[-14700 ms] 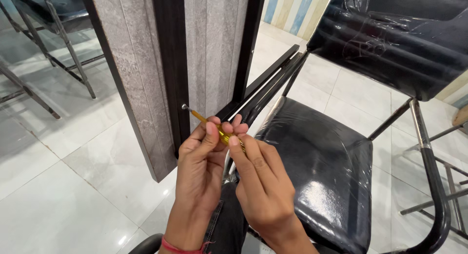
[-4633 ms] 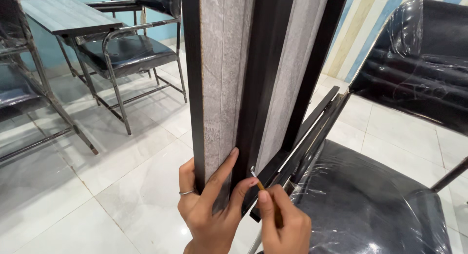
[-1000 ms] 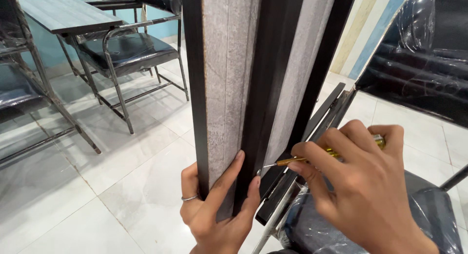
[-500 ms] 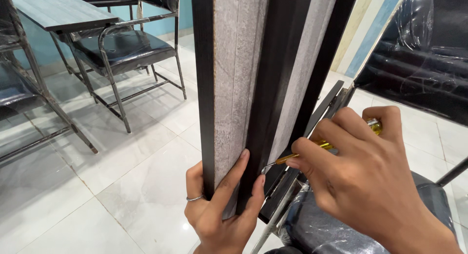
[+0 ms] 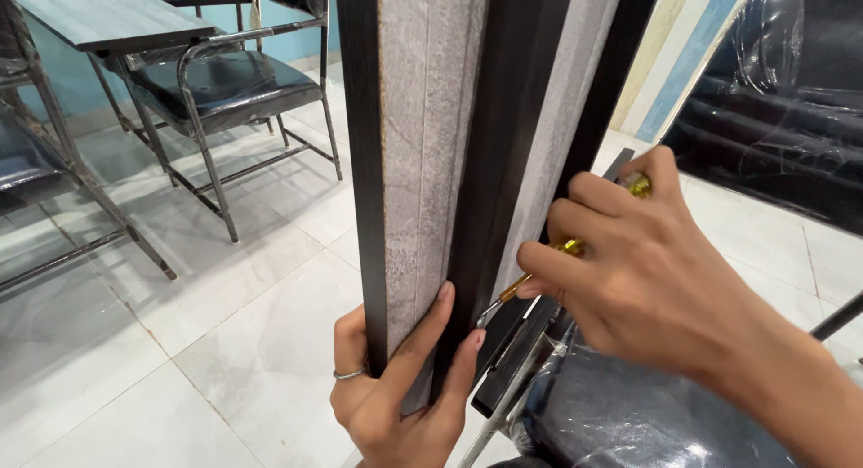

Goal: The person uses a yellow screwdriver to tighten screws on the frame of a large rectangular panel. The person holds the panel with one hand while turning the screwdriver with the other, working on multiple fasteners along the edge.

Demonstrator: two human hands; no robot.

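Grey-black panel stack [image 5: 422,162] at frame centre is gripped low by left hand [image 5: 395,387]; yellow-handled screwdriver [image 5: 539,266] is clenched in right hand [image 5: 647,270], tip at panel edge.

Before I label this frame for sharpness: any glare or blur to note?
Head view: hands and panel sharp; plastic on the chair seat and black chair back throws white glare; floor glossy, mirroring the window light; screwdriver tip small but readable.
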